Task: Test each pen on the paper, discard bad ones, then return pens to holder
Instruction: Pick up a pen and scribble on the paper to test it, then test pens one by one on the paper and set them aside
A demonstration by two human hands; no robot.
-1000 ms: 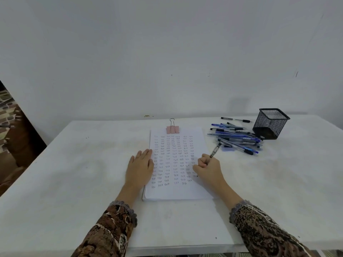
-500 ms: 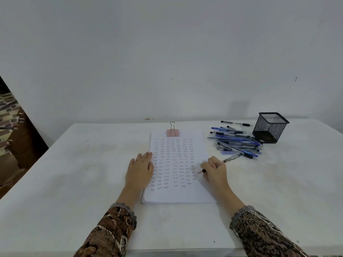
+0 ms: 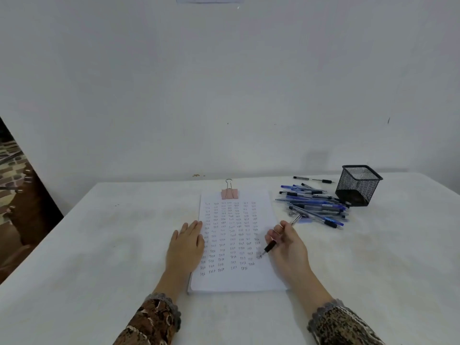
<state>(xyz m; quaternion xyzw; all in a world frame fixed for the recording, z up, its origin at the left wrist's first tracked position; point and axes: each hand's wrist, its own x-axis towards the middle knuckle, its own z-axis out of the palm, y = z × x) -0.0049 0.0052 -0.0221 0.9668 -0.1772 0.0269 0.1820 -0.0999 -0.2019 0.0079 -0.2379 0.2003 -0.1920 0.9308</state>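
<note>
A white paper pad (image 3: 236, 280) covered in rows of small written words lies in the middle of the table, clamped at its far edge by a pink binder clip (image 3: 229, 193). My left hand (image 3: 185, 247) rests flat on the pad's left edge. My right hand (image 3: 287, 247) grips a black-gripped pen (image 3: 270, 246) whose tip touches the paper near the right column. A heap of several blue and black pens (image 3: 313, 205) lies to the right of the pad. Beside the heap stands a black mesh holder (image 3: 358, 185); its inside looks empty.
One black pen (image 3: 312, 180) lies apart behind the heap, near the table's far edge. The white table (image 3: 99, 245) meets a plain wall at the back. A dark patterned surface (image 3: 15, 195) shows beyond the table's left edge.
The pen in my right hand swung from upright to laid over, and its tip now touches the page lower down. My left hand stayed in place. The camera tilted upward.
</note>
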